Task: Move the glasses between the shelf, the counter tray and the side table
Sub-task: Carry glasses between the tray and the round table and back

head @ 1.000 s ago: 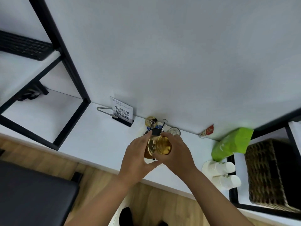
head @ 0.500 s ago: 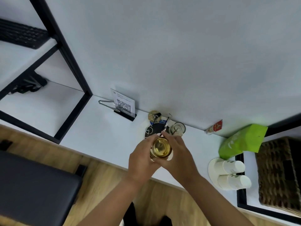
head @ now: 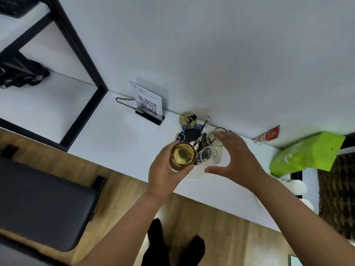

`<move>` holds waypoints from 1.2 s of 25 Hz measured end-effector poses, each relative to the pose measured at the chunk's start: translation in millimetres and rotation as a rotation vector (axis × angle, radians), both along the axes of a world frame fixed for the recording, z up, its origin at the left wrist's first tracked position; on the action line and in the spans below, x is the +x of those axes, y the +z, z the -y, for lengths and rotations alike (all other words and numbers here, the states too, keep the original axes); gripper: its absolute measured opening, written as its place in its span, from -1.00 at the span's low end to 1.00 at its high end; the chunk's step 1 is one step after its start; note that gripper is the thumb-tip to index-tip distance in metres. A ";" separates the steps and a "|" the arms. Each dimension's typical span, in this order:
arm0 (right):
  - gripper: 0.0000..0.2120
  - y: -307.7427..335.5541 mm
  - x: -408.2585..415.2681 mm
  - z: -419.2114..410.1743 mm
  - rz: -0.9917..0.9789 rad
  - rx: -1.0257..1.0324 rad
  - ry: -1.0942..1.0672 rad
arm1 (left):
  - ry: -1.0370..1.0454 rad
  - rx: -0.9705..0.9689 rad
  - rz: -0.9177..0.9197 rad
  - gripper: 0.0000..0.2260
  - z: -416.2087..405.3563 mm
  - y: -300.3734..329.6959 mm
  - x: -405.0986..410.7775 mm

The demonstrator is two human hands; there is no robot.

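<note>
Amber glass (head: 183, 155), seen from straight above so that its round mouth faces the camera, sits in the left hand (head: 166, 170), whose fingers and thumb curl round its wall. It is held above the front edge of the white counter (head: 107, 135), just left of the round white tray (head: 199, 172). On that tray stand 2 more glasses: a clear glass (head: 209, 155) just beside the amber one, and a second clear glass (head: 214, 140) behind it (partly hidden by fingers). The right hand (head: 237, 156) hovers over these 2 with fingers spread and thumb apart, gripping nothing; whether a fingertip touches a rim I cannot tell. Behind the tray lie a dark round coaster (head: 192, 136), a small gold-rimmed jar (head: 186, 118) and some metal tools. Further left stands a QR code sign (head: 148, 102) with metal tongs (head: 126, 101) behind it. A green pouch (head: 307, 153) lies to the right.
</note>
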State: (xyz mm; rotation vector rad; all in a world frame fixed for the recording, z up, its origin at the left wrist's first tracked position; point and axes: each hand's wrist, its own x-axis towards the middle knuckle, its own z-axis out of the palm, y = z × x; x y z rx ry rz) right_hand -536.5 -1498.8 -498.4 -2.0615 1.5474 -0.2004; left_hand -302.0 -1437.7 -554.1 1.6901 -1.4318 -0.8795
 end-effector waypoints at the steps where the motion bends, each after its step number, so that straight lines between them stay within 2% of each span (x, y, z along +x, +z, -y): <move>1: 0.08 -6.6 -0.6 3.5 -0.039 -0.012 0.032 | -0.014 0.008 -0.005 -0.29 2.0 -3.6 -0.5; 14: 0.21 -54.1 7.2 24.4 -0.290 0.004 0.124 | -0.090 0.058 -0.031 -0.24 26.9 -36.4 -12.2; 30: 0.29 -75.3 7.9 31.6 -0.345 -0.031 0.194 | -0.166 0.095 0.024 -0.27 39.5 -75.5 -8.0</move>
